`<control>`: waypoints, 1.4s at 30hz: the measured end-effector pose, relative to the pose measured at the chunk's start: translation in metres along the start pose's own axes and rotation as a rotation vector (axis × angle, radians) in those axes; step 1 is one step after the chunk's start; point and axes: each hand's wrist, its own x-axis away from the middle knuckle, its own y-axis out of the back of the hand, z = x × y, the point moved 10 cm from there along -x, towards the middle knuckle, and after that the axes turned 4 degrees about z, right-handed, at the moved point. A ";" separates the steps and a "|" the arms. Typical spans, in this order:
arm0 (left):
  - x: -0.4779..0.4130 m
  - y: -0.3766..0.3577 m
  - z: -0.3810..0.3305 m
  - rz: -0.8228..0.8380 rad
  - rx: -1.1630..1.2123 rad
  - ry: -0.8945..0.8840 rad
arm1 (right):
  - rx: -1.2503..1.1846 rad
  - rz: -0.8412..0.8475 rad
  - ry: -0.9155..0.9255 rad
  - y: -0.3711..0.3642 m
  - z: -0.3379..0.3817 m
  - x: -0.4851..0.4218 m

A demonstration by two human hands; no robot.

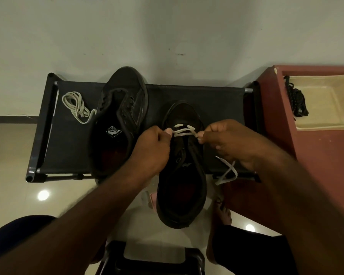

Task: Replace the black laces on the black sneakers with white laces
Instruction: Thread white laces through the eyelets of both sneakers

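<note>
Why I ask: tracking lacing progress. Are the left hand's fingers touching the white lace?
Touching. Head view: the left hand has its fingers pinching the white lace over the sneaker.

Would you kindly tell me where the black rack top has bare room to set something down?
The rack is bare front-left, before the coiled lace, beside the unlaced sneaker, and back-right, behind the other sneaker. The middle is crowded: left hand and right hand pinch the white lace there.

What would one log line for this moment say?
stage: lacing near sneaker | left hand: pinches white lace | right hand: pinches same lace | other sneaker: unlaced | spare lace: on rack
</note>
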 end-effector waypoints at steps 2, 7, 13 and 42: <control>0.000 0.003 0.001 -0.015 0.024 0.003 | -0.031 0.020 -0.014 0.004 -0.003 0.003; 0.001 0.002 -0.002 0.001 -0.114 -0.023 | 0.082 0.017 -0.013 -0.003 -0.010 -0.003; 0.001 -0.005 -0.006 0.066 -0.132 0.018 | 0.105 -0.107 0.047 0.002 0.001 -0.006; -0.006 -0.006 0.002 0.023 -0.132 0.006 | 0.215 -0.078 0.108 -0.008 0.004 -0.010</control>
